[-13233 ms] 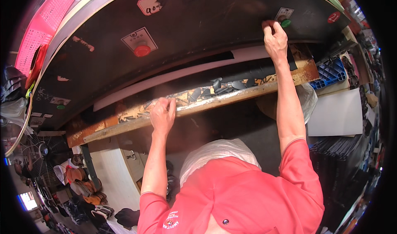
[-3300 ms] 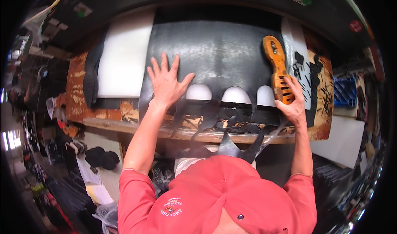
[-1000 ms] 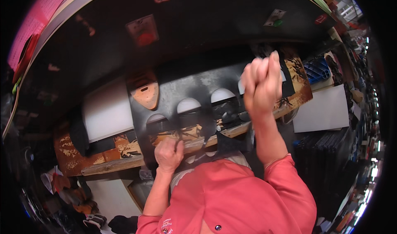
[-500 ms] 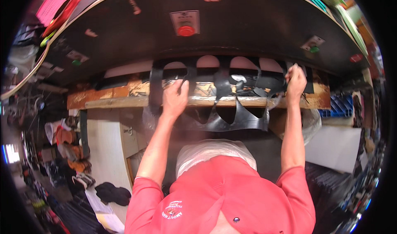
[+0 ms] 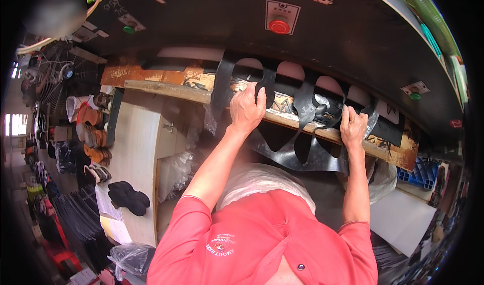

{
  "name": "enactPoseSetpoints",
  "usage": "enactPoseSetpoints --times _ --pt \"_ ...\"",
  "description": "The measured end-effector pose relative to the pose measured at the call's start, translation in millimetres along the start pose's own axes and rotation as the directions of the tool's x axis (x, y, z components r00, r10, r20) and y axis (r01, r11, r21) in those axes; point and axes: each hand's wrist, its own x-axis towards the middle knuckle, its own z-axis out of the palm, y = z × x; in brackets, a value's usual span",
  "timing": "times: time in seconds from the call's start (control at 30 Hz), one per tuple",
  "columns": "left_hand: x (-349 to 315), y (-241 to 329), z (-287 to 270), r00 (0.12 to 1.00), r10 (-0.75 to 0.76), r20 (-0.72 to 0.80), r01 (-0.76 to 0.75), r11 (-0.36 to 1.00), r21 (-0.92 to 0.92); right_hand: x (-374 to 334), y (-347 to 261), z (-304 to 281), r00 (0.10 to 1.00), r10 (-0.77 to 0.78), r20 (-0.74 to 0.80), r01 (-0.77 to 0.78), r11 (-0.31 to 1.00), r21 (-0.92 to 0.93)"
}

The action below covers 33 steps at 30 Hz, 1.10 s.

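A black, shiny, flexible sheet with rounded cut-out holes [image 5: 304, 106] lies across the worn wooden ledge [image 5: 166, 89], its scalloped near edge hanging over the front. My left hand [image 5: 247, 106] is closed on a strip of it at the left. Farther right, my right hand [image 5: 354, 126] has its fingers pinched on another strip near the ledge's front edge. Through the holes show pale pinkish patches and small black scraps [image 5: 322, 111]. My fingers hide the exact gripping points.
A dark machine front [image 5: 222, 23] overhangs the ledge, bearing a red button [image 5: 279, 27] and green buttons [image 5: 415, 96]. At left stand a fan [image 5: 66, 74], a pale cabinet [image 5: 133, 159] and stacked brown sole-shaped pieces [image 5: 91, 116]. A blue crate [image 5: 417, 174] and white board [image 5: 403, 224] sit right.
The view has turned, so the ledge now slants down to the right. My right hand has come nearer to me and closer to my left hand. Both hands remain on the sheet.
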Motion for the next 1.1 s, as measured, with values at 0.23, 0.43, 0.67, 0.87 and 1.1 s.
enactPoseSetpoints --times 0.23,0.43,0.67,0.87,1.1 --pt "-0.6 -1.7 -4.5 0.995 -0.04 0.096 0.046 0.997 -0.062 -10.3 20.6 1.4 0.987 0.128 0.093 -0.142 0.978 0.155" --pt "-0.5 4.6 -8.8 0.99 -0.062 0.126 0.077 0.99 -0.116 -1.5 33.7 -19.5 0.76 0.5 0.415 -0.649 0.601 0.465" --pt "1.3 -4.3 -11.7 0.97 -0.012 0.241 0.047 0.989 -0.14 91.9 -36.2 -7.7 0.915 0.388 0.111 -0.379 0.731 0.568" --pt "40.1 8.6 -53.7 0.866 -0.035 0.498 0.163 0.963 -0.216 179.2 -153.3 83.4 0.925 0.137 0.355 -0.332 0.748 0.575" --pt "147.9 -68.2 -34.7 0.979 -0.059 0.194 0.085 0.987 -0.133 223.7 -221.2 151.9 0.973 0.034 0.228 -0.083 0.975 0.208"
